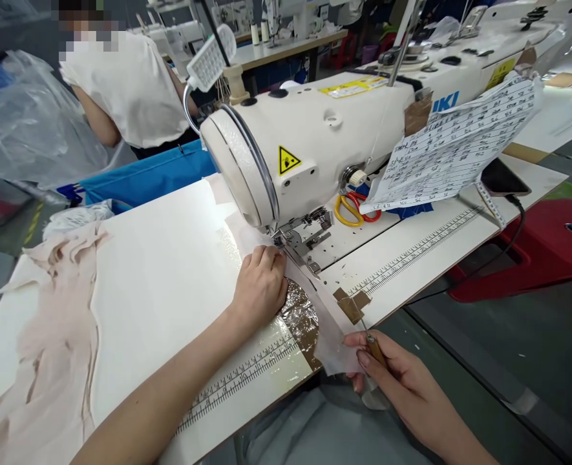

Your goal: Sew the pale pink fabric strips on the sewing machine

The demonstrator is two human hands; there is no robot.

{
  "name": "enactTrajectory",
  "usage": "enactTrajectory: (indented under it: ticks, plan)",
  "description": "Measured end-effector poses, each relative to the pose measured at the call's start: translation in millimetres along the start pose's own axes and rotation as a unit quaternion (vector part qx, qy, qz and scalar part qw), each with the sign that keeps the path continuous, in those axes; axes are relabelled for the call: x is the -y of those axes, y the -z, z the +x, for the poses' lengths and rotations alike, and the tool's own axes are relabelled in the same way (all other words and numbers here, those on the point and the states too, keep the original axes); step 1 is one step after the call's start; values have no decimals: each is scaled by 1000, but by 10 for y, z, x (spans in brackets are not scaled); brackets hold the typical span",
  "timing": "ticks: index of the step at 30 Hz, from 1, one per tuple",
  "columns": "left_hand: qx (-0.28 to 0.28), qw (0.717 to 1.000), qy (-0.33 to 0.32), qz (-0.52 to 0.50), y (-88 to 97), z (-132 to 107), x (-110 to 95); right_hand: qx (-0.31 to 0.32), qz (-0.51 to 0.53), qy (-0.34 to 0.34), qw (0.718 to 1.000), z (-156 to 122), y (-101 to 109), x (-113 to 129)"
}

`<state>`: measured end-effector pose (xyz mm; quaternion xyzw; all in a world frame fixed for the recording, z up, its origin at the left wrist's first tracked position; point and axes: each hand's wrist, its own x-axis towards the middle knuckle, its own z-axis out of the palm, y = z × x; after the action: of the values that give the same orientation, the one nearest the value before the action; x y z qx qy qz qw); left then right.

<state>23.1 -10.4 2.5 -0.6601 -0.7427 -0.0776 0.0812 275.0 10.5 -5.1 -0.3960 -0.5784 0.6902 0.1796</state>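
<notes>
One left hand (260, 284) lay curled against cloth (335, 330) under the machine (290, 155), grip hidden, while the right hand (399, 368) pinched cloth and awl (375, 349), seemingly mid-feed, which called next for even guiding.

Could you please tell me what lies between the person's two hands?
In the head view, a pale fabric strip runs between the left hand and the right hand, with a shiny brown patch beside it.
</notes>
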Motion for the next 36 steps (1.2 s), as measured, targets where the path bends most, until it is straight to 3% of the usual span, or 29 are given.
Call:
enactTrajectory:
  ticks: [7,17,25,32,36]
  plan:
    - [-17,1000,11,-16,-45,-29,58,53,-51,38,997,24,57,-32]
    - [-8,1000,3,7,7,-98,-108,43,-40,32,998,-35,175,-262]
    - [-23,1000,-12,6,22,-122,-138,57,-29,32,997,8,129,-52]
    - [-19,1000,-17,-10,38,-129,-169,21,-9,19,1000,-71,137,-96]
    - [-11,1000,-14,-14,25,-129,-167,-3,-91,31,995,-119,234,-132]
